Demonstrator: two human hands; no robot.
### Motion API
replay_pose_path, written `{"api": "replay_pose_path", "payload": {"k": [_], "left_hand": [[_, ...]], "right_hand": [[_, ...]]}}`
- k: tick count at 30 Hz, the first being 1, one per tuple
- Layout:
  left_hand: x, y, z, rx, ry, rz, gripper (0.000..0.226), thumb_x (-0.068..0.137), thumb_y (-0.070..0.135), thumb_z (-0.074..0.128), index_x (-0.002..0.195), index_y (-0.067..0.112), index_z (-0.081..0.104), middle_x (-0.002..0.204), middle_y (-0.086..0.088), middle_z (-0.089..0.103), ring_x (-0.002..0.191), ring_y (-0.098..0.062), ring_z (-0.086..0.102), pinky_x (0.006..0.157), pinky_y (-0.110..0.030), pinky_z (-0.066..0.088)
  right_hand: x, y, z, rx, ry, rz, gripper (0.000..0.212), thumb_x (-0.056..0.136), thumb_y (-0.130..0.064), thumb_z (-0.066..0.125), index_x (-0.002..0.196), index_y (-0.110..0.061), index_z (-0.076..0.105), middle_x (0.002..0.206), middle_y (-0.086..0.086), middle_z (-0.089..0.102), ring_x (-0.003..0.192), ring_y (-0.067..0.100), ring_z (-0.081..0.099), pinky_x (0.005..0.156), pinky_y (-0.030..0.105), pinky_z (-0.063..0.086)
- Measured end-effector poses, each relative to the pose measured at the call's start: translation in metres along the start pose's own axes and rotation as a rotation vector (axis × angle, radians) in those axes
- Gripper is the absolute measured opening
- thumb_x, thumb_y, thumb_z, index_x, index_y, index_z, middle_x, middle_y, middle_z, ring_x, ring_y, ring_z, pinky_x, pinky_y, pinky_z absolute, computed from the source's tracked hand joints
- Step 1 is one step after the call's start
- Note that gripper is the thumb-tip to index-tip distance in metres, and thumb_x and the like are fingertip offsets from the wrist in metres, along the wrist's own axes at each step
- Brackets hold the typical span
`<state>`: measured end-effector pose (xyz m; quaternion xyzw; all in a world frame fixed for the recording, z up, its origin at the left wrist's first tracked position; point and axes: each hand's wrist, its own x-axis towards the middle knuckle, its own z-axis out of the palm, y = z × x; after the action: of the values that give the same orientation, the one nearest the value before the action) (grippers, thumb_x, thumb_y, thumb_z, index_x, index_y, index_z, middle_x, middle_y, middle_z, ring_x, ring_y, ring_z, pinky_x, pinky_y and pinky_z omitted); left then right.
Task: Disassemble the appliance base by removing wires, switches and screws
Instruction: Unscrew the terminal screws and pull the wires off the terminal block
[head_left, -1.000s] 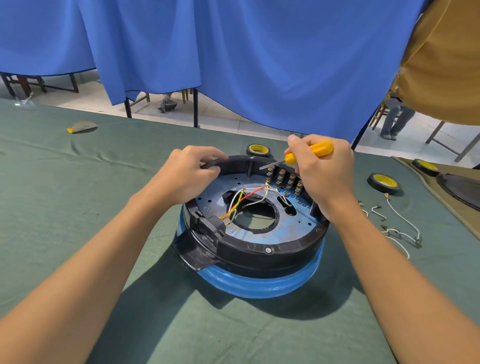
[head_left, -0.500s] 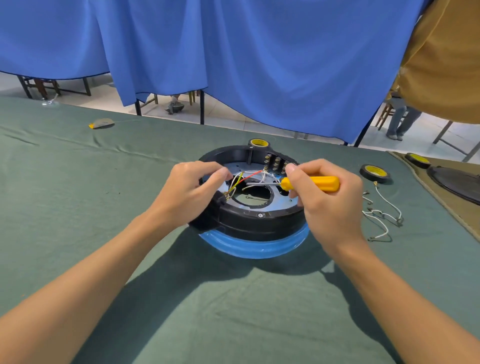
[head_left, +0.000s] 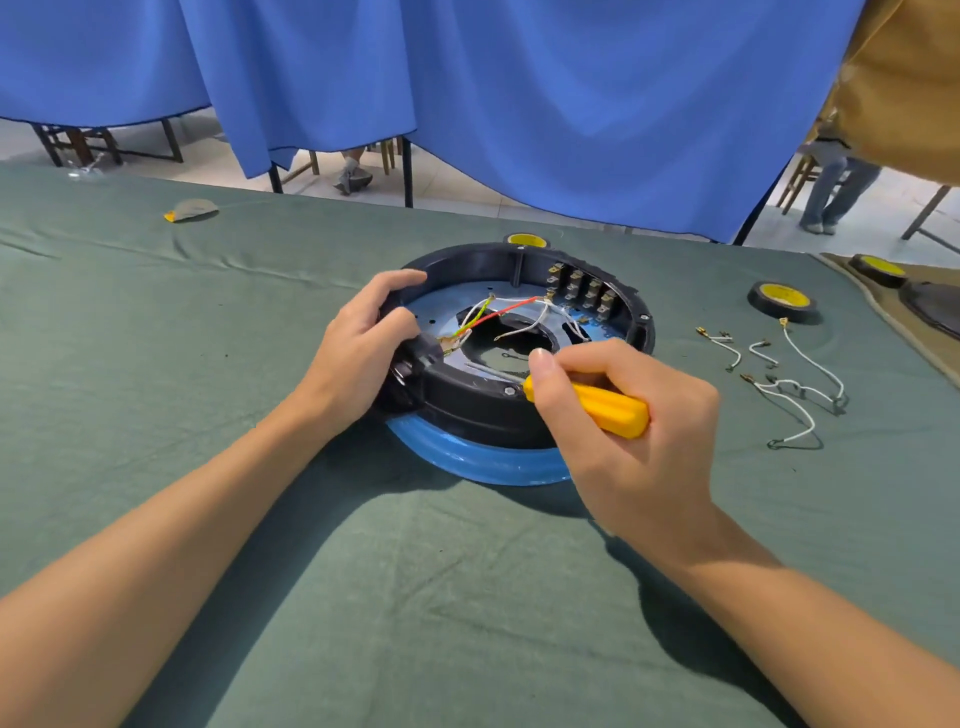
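At the far left of the green cloth (head_left: 156, 415) we see a small grey and yellow scrap (head_left: 191, 209) lying alone. Moving right, the left hand (head_left: 358, 348) grips the left rim of the appliance base (head_left: 467, 410), its fingers curled over the black ring. The base sits on the cloth near the middle, with the black ring uppermost on a blue lower rim. Inside it, red, white and green-yellow wires (head_left: 511, 310) cross the central opening, and a row of switches (head_left: 582, 291) stands against the far right wall. The right hand (head_left: 634, 431) is clamped round the yellow handle of a screwdriver (head_left: 597, 408), whose shaft reaches left over the near rim. We cannot tell whether its tip touches anything. A tape roll (head_left: 782, 301) and loose white wires (head_left: 795, 387) lie to the right, apart from the base.
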<state>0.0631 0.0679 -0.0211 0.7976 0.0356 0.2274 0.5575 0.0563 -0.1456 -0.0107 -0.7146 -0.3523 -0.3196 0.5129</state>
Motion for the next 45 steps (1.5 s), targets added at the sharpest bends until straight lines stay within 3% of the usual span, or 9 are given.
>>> {"api": "replay_pose_path", "payload": {"k": [6,13,18,21,23,27,31,39,45], "left_hand": [[0.017,-0.009,-0.011,-0.103,-0.125,-0.095,0.070,0.067,0.020,0.047,0.137,0.023,0.050,0.110,0.013,0.066,0.096,-0.005,0.063,0.082,-0.020,0.048],[0.024,-0.016,-0.011,-0.209,-0.141,-0.162,0.066,0.065,0.018,0.049,0.131,0.025,0.055,0.118,-0.005,0.067,0.103,-0.021,0.065,0.096,-0.042,0.048],[0.025,-0.021,-0.011,-0.244,-0.171,-0.144,0.066,0.066,0.020,0.050,0.132,0.028,0.053,0.117,-0.003,0.066,0.101,-0.021,0.066,0.090,-0.040,0.051],[0.025,-0.022,-0.011,-0.247,-0.196,-0.128,0.067,0.069,0.022,0.053,0.136,0.027,0.049,0.119,-0.001,0.064,0.098,-0.015,0.066,0.079,-0.029,0.054],[0.024,-0.022,-0.010,-0.249,-0.201,-0.119,0.066,0.072,0.021,0.056,0.137,0.026,0.048,0.109,0.003,0.067,0.087,-0.010,0.067,0.069,-0.020,0.051],[0.025,-0.022,-0.009,-0.242,-0.200,-0.120,0.064,0.075,0.021,0.058,0.137,0.026,0.047,0.107,0.006,0.068,0.085,-0.008,0.066,0.067,-0.017,0.049],[0.024,-0.022,-0.010,-0.219,-0.209,-0.136,0.062,0.074,0.025,0.058,0.135,0.034,0.048,0.114,0.005,0.066,0.094,-0.013,0.067,0.071,-0.021,0.050],[0.023,-0.023,-0.011,-0.200,-0.204,-0.134,0.057,0.069,0.031,0.059,0.125,0.041,0.052,0.114,0.011,0.066,0.103,-0.010,0.064,0.081,-0.024,0.048],[0.023,-0.022,-0.011,-0.209,-0.202,-0.130,0.060,0.073,0.030,0.059,0.132,0.037,0.049,0.116,0.008,0.065,0.105,-0.013,0.064,0.086,-0.031,0.048]], "right_hand": [[0.021,-0.009,0.000,0.088,-0.074,0.080,0.018,0.091,-0.020,0.066,0.075,-0.014,0.071,0.066,-0.012,0.065,0.060,0.004,0.059,0.060,0.010,0.039],[0.016,-0.009,0.006,-0.021,-0.169,-0.041,0.019,0.092,-0.027,0.066,0.080,-0.015,0.075,0.073,-0.010,0.068,0.067,0.008,0.063,0.064,0.014,0.042],[0.016,0.006,0.019,-0.063,-0.342,0.061,0.034,0.099,-0.054,0.045,0.077,-0.038,0.065,0.064,-0.024,0.053,0.068,0.011,0.061,0.064,0.023,0.044],[0.017,0.009,0.018,-0.091,-0.361,0.015,0.018,0.098,-0.043,0.054,0.081,-0.047,0.053,0.066,-0.035,0.046,0.068,-0.005,0.056,0.068,0.013,0.037],[0.016,0.005,0.014,-0.086,-0.291,-0.076,0.015,0.095,-0.031,0.062,0.083,-0.038,0.061,0.077,-0.036,0.048,0.070,-0.008,0.054,0.070,0.010,0.035],[0.013,-0.004,0.010,-0.081,-0.181,-0.167,0.023,0.094,-0.021,0.064,0.075,-0.013,0.072,0.066,-0.004,0.064,0.060,0.011,0.056,0.061,0.016,0.040],[0.013,-0.006,0.011,-0.131,-0.183,-0.213,0.021,0.092,-0.016,0.066,0.075,-0.007,0.074,0.067,0.001,0.066,0.060,0.014,0.056,0.063,0.016,0.041],[0.002,-0.009,0.033,-0.275,-0.078,-0.481,0.034,0.089,-0.005,0.064,0.057,0.003,0.064,0.056,0.014,0.054,0.052,0.031,0.046,0.052,0.041,0.042],[0.000,-0.006,0.028,-0.194,-0.068,-0.396,0.030,0.089,-0.005,0.064,0.060,0.003,0.065,0.057,0.013,0.053,0.052,0.028,0.046,0.052,0.036,0.042]]}}
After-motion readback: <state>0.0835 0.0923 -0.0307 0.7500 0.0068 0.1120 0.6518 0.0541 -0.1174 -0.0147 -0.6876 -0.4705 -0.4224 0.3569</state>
